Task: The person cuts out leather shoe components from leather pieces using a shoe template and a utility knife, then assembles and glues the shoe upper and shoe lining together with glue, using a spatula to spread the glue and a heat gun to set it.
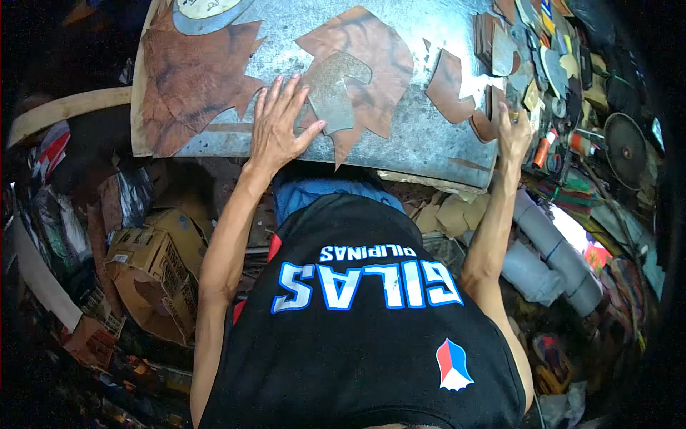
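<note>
My left hand [275,129] lies with fingers spread on the metal-topped table, its fingertips and thumb beside a grey, hook-shaped template [332,100]. The template rests on a jagged piece of brown leather [389,64]. At the table's right edge is my right hand [514,136], its fingers curled in beside a small stack of cut brown leather pieces [486,121]. What those fingers hold, if anything, is too small to make out. Another cut leather piece [450,89] lies between the hands, toward the right.
A large dark-brown leather sheet [193,86] covers the table's left side, with a pale rounded pattern [211,8] above it. Stacked patterns [504,53] and orange-capped items [544,148] crowd the right. A small fan [626,152] stands farther right; a cardboard box [153,268] sits below left.
</note>
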Demonstrator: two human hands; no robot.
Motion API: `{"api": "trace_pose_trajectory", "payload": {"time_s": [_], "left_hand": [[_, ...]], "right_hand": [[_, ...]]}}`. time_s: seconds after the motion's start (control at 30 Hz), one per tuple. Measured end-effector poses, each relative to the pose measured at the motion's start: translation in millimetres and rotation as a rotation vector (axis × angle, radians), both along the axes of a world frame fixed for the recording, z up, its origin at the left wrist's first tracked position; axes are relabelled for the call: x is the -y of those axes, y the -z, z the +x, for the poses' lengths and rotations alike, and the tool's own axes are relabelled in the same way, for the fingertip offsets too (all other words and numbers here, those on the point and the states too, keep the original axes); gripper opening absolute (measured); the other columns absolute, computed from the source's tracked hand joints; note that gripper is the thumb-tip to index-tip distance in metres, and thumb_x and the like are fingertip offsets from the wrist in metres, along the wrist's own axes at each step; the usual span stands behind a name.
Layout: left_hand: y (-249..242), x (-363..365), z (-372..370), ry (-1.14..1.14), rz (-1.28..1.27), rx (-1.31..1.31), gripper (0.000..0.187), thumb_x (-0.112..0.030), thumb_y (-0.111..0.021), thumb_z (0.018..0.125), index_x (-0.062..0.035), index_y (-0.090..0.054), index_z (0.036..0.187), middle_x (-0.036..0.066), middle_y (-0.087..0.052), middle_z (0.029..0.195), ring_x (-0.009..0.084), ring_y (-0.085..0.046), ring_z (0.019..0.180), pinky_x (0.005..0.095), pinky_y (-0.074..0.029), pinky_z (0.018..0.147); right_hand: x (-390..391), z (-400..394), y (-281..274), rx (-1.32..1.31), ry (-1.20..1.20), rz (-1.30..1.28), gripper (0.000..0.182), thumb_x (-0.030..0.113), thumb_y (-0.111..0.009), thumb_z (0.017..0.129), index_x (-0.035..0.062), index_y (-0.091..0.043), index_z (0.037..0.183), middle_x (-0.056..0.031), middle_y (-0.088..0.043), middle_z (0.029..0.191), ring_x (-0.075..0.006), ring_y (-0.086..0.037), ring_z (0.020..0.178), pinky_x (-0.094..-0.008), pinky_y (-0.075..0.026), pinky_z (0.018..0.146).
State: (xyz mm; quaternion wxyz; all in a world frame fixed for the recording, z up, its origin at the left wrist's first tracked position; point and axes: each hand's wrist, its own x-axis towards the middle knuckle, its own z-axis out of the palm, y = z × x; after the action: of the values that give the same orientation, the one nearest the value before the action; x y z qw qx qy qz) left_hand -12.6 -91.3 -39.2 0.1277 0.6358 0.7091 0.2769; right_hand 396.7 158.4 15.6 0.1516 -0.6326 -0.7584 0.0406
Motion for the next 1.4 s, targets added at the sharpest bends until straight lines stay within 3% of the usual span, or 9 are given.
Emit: {"api": "trace_pose_trajectory", "payload": {"time_s": [0.07, 0.1, 0.17, 0.3, 0.33, 0.67, 0.77, 0.87, 1.4], "left_hand": [[6.5, 0.2, -1.2, -0.005, 0.001, 0.017, 0.063, -0.046, -0.069, 0.084, -0.0055, -0.057, 0.131, 0.013, -0.045, 0.147, 0.0369, -0.033, 0.141, 0.0542, -0.022, 0.114], [7.4, 0.7, -2.8, -0.013, 0.013, 0.039, 0.061, -0.045, -0.069, 0.084, -0.0060, -0.058, 0.130, 0.013, -0.046, 0.146, 0.0369, -0.033, 0.140, 0.0539, -0.023, 0.114], [1.1, 0.9, -1.7, 0.002, -0.015, -0.018, 0.060, -0.045, -0.070, 0.083, -0.0065, -0.060, 0.128, 0.013, -0.047, 0.145, 0.0367, -0.034, 0.140, 0.0539, -0.023, 0.114], [-1.1, -2.1, 3.0, -0.004, -0.014, -0.080, 0.057, -0.046, -0.072, 0.081, -0.0071, -0.065, 0.122, 0.012, -0.051, 0.143, 0.0364, -0.036, 0.138, 0.0536, -0.023, 0.113], [-0.8, -1.2, 4.5, -0.007, -0.023, -0.084, 0.057, -0.046, -0.072, 0.081, -0.0071, -0.065, 0.122, 0.012, -0.051, 0.143, 0.0364, -0.036, 0.138, 0.0536, -0.023, 0.113], [-2.5, 9.1, 28.8, -0.073, 0.004, -0.103, 0.059, -0.045, -0.077, 0.077, -0.0060, -0.065, 0.120, 0.011, -0.051, 0.142, 0.0369, -0.036, 0.138, 0.0549, -0.022, 0.114], [-1.8, 12.2, 28.6, -0.105, -0.024, -0.100, 0.069, -0.044, -0.077, 0.077, -0.0044, -0.057, 0.130, 0.012, -0.049, 0.144, 0.0368, -0.036, 0.138, 0.0536, -0.022, 0.115], [-0.8, 8.7, 26.4, -0.214, 0.045, 0.113, 0.096, -0.047, -0.076, 0.077, -0.0006, -0.029, 0.147, 0.012, -0.050, 0.142, 0.0392, -0.034, 0.139, 0.0531, -0.023, 0.114], [1.6, 11.6, 28.2, -0.111, -0.013, -0.058, 0.087, -0.043, -0.076, 0.079, -0.0079, -0.034, 0.147, 0.008, -0.051, 0.143, 0.0373, -0.032, 0.141, 0.0541, -0.020, 0.115]], "right_hand": [[50.7, -57.1, -15.2, -0.319, -0.110, -0.135, 0.024, 0.014, -0.072, 0.085, 0.0016, -0.069, 0.106, -0.0174, -0.071, 0.099, -0.0261, -0.070, 0.090, -0.0342, -0.054, 0.078], [74.2, -82.8, -19.9, -0.368, -0.303, -0.227, 0.024, 0.011, -0.072, 0.084, 0.0042, -0.069, 0.107, -0.0135, -0.072, 0.095, -0.0226, -0.070, 0.088, -0.0329, -0.054, 0.075], [118.7, -122.3, -16.8, -0.307, -0.390, -0.541, 0.031, 0.012, -0.069, 0.083, 0.0124, -0.066, 0.114, -0.0131, -0.072, 0.093, -0.0262, -0.071, 0.080, -0.0368, -0.056, 0.069], [164.1, -171.7, -12.0, -0.171, -0.570, -0.642, 0.046, 0.014, -0.066, 0.082, 0.0134, -0.061, 0.127, -0.0188, -0.070, 0.102, -0.0372, -0.069, 0.088, -0.0450, -0.054, 0.076], [167.8, -174.8, -4.5, -0.167, -0.561, -0.650, 0.047, 0.016, -0.065, 0.080, 0.0166, -0.060, 0.127, -0.0208, -0.070, 0.091, -0.0404, -0.067, 0.079, -0.0488, -0.054, 0.071], [172.0, -166.7, 0.3, -0.173, -0.574, -0.624, 0.051, 0.015, -0.065, 0.079, 0.0152, -0.059, 0.129, -0.0203, -0.069, 0.097, -0.0396, -0.067, 0.084, -0.0476, -0.054, 0.074], [172.1, -168.6, -3.9, -0.196, -0.549, -0.641, 0.052, 0.015, -0.066, 0.079, 0.0155, -0.059, 0.130, -0.0211, -0.069, 0.098, -0.0395, -0.067, 0.086, -0.0465, -0.054, 0.075], [173.6, -169.5, -4.3, -0.213, -0.497, -0.659, 0.051, 0.015, -0.066, 0.081, 0.0150, -0.058, 0.131, -0.0218, -0.069, 0.099, -0.0393, -0.067, 0.089, -0.0454, -0.054, 0.076], [177.2, -164.9, -0.6, -0.195, -0.542, -0.584, 0.047, 0.014, -0.065, 0.082, 0.0130, -0.058, 0.129, -0.0194, -0.069, 0.098, -0.0377, -0.067, 0.083, -0.0466, -0.053, 0.070]]}}
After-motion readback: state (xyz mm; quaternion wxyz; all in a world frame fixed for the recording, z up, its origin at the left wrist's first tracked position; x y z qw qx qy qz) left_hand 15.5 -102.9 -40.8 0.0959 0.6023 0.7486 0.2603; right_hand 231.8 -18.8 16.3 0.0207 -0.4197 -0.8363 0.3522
